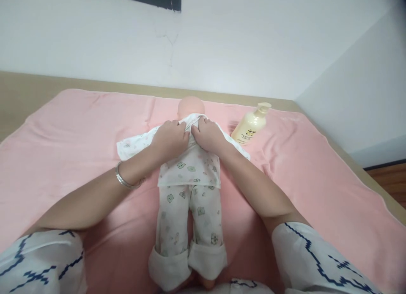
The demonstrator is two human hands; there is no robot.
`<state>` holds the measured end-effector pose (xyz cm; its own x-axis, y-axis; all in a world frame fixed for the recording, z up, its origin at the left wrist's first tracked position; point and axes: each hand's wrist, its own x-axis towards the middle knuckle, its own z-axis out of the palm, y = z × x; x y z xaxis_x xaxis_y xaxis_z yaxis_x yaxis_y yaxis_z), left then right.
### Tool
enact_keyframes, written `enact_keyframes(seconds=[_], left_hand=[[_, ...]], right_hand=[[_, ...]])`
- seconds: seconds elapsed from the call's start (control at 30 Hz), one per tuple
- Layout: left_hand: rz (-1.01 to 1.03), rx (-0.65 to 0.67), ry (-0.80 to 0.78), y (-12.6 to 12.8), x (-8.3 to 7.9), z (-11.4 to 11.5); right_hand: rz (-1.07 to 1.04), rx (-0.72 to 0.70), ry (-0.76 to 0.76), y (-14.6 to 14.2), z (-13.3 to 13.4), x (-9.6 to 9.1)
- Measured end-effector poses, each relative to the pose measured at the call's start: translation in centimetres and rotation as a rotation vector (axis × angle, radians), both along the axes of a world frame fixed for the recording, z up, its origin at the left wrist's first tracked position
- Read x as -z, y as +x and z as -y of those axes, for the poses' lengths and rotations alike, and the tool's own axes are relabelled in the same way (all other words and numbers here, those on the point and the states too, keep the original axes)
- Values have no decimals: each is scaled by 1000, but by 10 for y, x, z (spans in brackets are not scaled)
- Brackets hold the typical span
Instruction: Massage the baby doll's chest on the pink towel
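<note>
A baby doll (pixel 191 107) lies on its back on a pink blanket (pixel 63 150), head away from me. It wears a white printed shirt (pixel 190 167) and matching trousers (pixel 190 218) with rolled cuffs. My left hand (pixel 171 137) and my right hand (pixel 207 135) rest side by side on the doll's chest. Their fingers are closed on the shirt fabric near the collar. A silver bangle (pixel 125 179) sits on my left wrist.
A cream pump bottle (pixel 250 127) lies tilted on the blanket, just right of the doll's shoulder. The blanket covers a wooden-edged surface (pixel 31 86) against a white wall. The floor shows at the far right (pixel 390 179).
</note>
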<state>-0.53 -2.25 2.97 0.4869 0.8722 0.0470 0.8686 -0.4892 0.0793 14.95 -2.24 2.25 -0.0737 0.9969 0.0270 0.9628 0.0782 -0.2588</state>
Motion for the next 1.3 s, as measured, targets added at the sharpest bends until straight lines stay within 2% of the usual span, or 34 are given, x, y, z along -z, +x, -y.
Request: enact_keyframes(seconds=[0.13, 0.27, 0.4, 0.57, 0.73, 0.97, 1.2, 1.3], left_hand=[[20, -33, -41, 1, -7, 2], [60, -53, -4, 2, -4, 1], [153, -64, 0, 1, 5, -4], [281, -120, 3, 2, 24, -15], [333, -157, 40, 5, 34, -13], [336, -155, 13, 2, 30, -13], [296, -192, -98, -2, 20, -23], [295, -188, -56, 0, 21, -20]], right_hand=[[-20, -14, -16, 1, 0, -1], [-75, -43, -33, 5, -2, -5], [-86, -46, -16, 8, -5, -2], [-67, -53, 26, 9, -6, 7], [-70, -52, 29, 8, -5, 8], [2, -41, 2, 6, 0, 1], [191, -21, 33, -9, 28, -6], [143, -25, 1, -9, 29, -11]])
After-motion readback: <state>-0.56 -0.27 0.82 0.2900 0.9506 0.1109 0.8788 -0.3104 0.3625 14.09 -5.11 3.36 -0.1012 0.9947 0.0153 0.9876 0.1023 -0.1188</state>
